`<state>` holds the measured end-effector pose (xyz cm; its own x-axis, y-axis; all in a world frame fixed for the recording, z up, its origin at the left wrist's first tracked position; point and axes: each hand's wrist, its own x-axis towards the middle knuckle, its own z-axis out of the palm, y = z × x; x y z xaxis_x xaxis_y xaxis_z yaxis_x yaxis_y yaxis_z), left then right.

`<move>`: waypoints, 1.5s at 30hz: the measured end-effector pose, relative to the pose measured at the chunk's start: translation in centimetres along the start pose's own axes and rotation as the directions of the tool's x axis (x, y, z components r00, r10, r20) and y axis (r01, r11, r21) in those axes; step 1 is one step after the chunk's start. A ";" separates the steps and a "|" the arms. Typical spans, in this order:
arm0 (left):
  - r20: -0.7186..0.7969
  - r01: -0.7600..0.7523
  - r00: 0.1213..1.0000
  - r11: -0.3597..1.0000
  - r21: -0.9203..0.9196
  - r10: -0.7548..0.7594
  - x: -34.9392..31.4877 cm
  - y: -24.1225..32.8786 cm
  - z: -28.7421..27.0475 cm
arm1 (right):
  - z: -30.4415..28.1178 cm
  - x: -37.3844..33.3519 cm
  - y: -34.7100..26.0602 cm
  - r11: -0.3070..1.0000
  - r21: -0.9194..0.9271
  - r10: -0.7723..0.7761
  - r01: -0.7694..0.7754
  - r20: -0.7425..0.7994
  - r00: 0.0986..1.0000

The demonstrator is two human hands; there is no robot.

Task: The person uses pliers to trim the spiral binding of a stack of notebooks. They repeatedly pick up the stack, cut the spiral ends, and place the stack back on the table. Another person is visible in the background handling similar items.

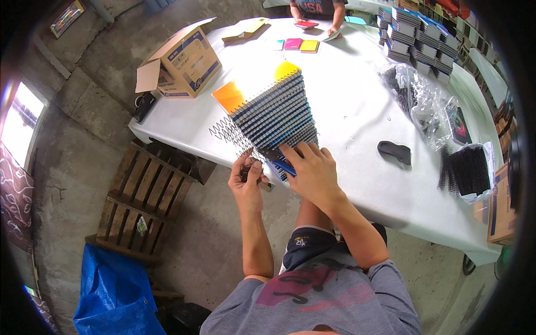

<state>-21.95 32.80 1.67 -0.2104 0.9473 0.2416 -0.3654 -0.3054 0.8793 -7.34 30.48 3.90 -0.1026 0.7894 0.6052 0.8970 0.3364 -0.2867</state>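
Note:
A tall stack of spiral-bound notebooks with an orange cover on top stands at the near edge of the table. Black plastic coil ends stick out from its left side. My right hand is closed around blue-handled pliers, their dark jaws against the lower left of the stack. Beside them my left hand is closed, its fingertips pinching at the coil ends. Something dark, perhaps coil pieces, lies in its palm, mostly hidden by the fingers.
A white-covered table carries an open cardboard box, a dark pouch-like piece, black coils, clear plastic bags and piled notebooks. Another person handles booklets opposite. A wooden pallet stands lower left.

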 end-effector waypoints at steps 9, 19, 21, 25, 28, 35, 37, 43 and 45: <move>0.002 -0.003 1.000 0.999 -0.044 0.003 0.0 -0.2 -0.1 | -0.4 0.1 0.1 1.000 -0.002 -0.007 0.007 -0.004 1.000; 0.011 -0.021 1.000 0.999 -0.037 0.021 0.0 -0.3 -0.4 | -0.1 0.0 0.2 1.000 -0.004 -0.027 0.027 -0.010 1.000; 0.001 -0.025 1.000 1.000 -0.003 0.025 -0.1 -0.2 -0.5 | -0.1 0.0 0.2 1.000 -0.005 -0.030 0.030 -0.015 0.999; -0.029 -0.008 1.000 1.000 -0.013 0.008 0.0 0.2 -0.3 | -0.2 0.2 0.2 0.999 0.001 -0.033 0.033 -0.007 0.999; -0.043 0.000 0.999 1.000 -0.020 -0.001 -0.1 0.3 0.2 | -0.5 0.2 0.2 1.000 0.018 -0.025 0.025 -0.018 1.000; -0.062 0.024 0.998 1.000 -0.018 -0.026 0.0 0.1 -0.1 | -0.8 0.3 0.1 1.000 0.010 -0.021 0.021 -0.002 1.000; -0.064 0.024 0.998 0.999 -0.039 -0.026 0.0 0.1 -0.5 | -1.1 0.4 -0.1 1.000 0.018 -0.012 0.012 0.025 1.000; -0.061 0.010 0.998 0.996 -0.093 -0.016 0.4 -0.4 -0.6 | -1.5 0.6 -0.4 0.999 0.035 0.013 -0.014 0.027 1.000; -0.066 0.010 0.998 0.994 -0.106 -0.017 0.4 -0.5 -0.6 | -1.6 0.7 -0.5 0.999 0.039 0.016 -0.016 0.020 1.000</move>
<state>-22.38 33.30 1.09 -0.2638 0.9439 0.1985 -0.4619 -0.3043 0.8331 -7.17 29.99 5.66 -0.0973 0.8049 0.5854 0.8812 0.3431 -0.3252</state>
